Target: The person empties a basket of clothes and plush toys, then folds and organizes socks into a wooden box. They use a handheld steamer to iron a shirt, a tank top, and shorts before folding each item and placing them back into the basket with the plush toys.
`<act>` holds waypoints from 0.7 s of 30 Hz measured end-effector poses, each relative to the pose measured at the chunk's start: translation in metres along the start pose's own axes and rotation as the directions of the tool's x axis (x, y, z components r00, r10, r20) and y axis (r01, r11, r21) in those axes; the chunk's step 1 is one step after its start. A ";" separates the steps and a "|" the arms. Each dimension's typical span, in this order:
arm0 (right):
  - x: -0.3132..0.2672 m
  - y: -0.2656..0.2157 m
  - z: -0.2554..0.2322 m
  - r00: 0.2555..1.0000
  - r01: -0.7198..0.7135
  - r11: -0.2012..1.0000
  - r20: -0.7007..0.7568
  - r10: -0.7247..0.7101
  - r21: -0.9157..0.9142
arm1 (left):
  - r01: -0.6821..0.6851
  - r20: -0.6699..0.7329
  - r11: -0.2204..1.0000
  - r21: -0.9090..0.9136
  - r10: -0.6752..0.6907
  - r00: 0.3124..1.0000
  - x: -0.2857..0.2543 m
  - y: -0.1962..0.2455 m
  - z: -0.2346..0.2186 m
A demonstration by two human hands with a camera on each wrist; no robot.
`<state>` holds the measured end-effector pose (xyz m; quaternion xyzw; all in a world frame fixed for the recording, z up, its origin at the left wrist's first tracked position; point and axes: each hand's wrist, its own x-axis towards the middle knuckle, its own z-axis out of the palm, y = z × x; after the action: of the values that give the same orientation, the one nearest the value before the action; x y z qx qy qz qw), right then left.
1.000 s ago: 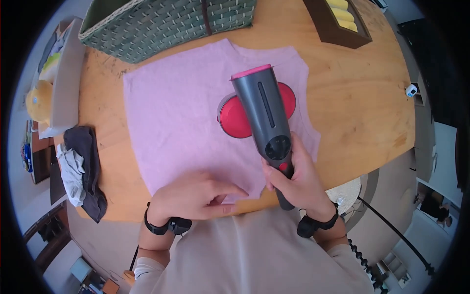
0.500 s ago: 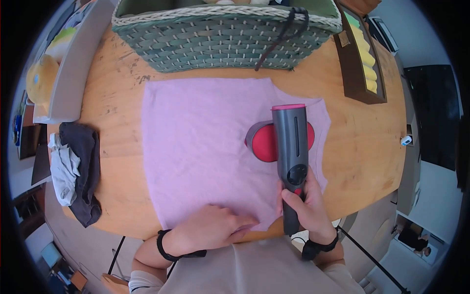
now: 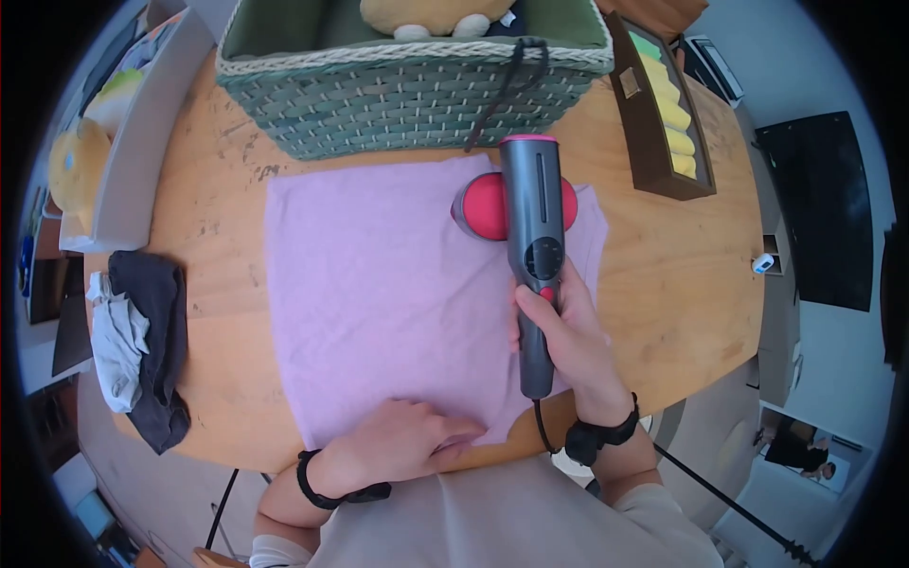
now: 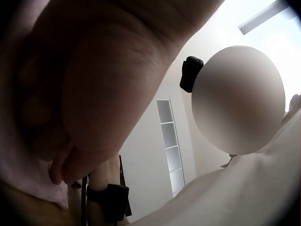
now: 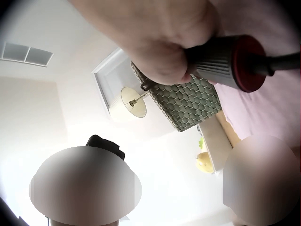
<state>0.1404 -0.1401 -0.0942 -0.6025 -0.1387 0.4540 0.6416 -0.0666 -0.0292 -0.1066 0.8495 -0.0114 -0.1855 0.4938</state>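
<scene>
A pale pink sleeveless top (image 3: 379,275) is spread on the wooden table (image 3: 222,312). My right hand (image 3: 573,336) grips the handle of a dark grey handheld garment steamer (image 3: 536,204), thumb near its red button. The steamer has a pink tip and a wide red part (image 3: 485,206) showing on both sides, over the top's right portion. A cord (image 3: 543,431) runs from the handle's base, also seen in the right wrist view. My left hand (image 3: 402,440) rests on the top's near edge, index finger stretched to the right. The left wrist view is dark around its fingers.
A green woven basket (image 3: 407,109) with a plush toy (image 3: 426,17) inside stands behind the top. Right of it is a brown box (image 3: 653,175) of rolled yellow cloths. At left are a white bin (image 3: 142,180), dark cloth (image 3: 166,331) and pale cloth (image 3: 118,346).
My right hand has moved the steamer away from my body, toward the basket, and its cord has come into view. The left hand stays at the near edge. The head view has shifted.
</scene>
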 end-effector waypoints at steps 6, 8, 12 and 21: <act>-0.004 -0.002 -0.010 0.998 0.039 0.998 0.050 -0.042 0.054 | 0.063 0.102 0.998 -0.004 -0.062 0.993 0.002 0.011 -0.011; -0.017 -0.014 -0.017 0.999 0.036 0.998 0.024 -0.037 0.045 | 0.082 0.108 0.997 0.009 -0.083 0.991 0.002 0.012 -0.010; -0.051 -0.022 -0.041 0.994 0.086 0.978 -0.081 -0.072 0.191 | 0.010 0.025 1.000 0.020 -0.010 1.000 0.003 0.008 -0.004; -0.063 0.008 -0.088 0.931 0.274 0.622 -0.040 -0.363 0.734 | 0.028 0.137 0.965 0.261 -0.065 0.988 0.000 0.030 0.006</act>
<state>0.1665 -0.2456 -0.0987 -0.2367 -0.0872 0.3834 0.8885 -0.0635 -0.0494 -0.0844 0.8908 -0.0512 -0.2550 0.3725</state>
